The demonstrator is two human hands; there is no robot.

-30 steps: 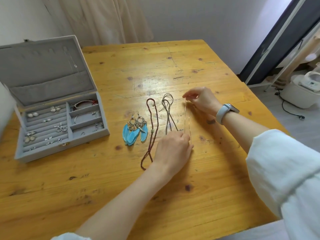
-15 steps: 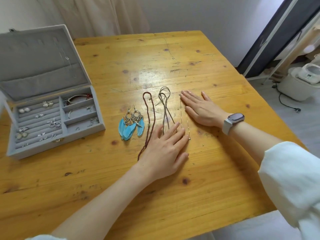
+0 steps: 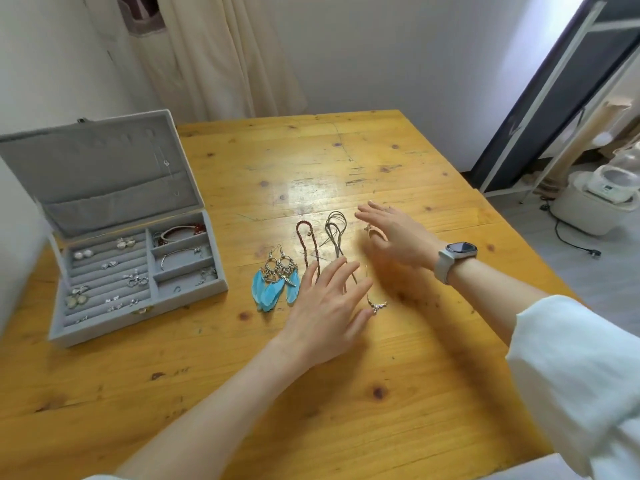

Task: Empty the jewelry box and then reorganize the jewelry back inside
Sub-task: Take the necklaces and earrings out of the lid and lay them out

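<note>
The grey jewelry box (image 3: pixel 55 327) stands open at the table's left, with earrings, rings and bracelets in its compartments. Laid out in a row on the wood are blue feather earrings (image 3: pixel 273 282), a dark red cord necklace (image 3: pixel 306 244), a grey cord necklace (image 3: pixel 334 230) and a thin chain with a small pendant (image 3: pixel 378 306). My left hand (image 3: pixel 327 310) hovers flat with spread fingers over the lower ends of the necklaces and holds nothing. My right hand (image 3: pixel 394 235), a watch on its wrist, is open and blurred just right of the grey cord.
The wooden table (image 3: pixel 311 393) has bare surface in front and behind the jewelry. A curtain hangs behind the box. Off the right edge stand a dark folding frame (image 3: pixel 540 109) and a white appliance (image 3: pixel 599 199) with a cable on the floor.
Both hands pinched the thin chain a second ago, then lay flat on the table. Now they are lifted slightly with fingers spread; the chain lies on the wood.
</note>
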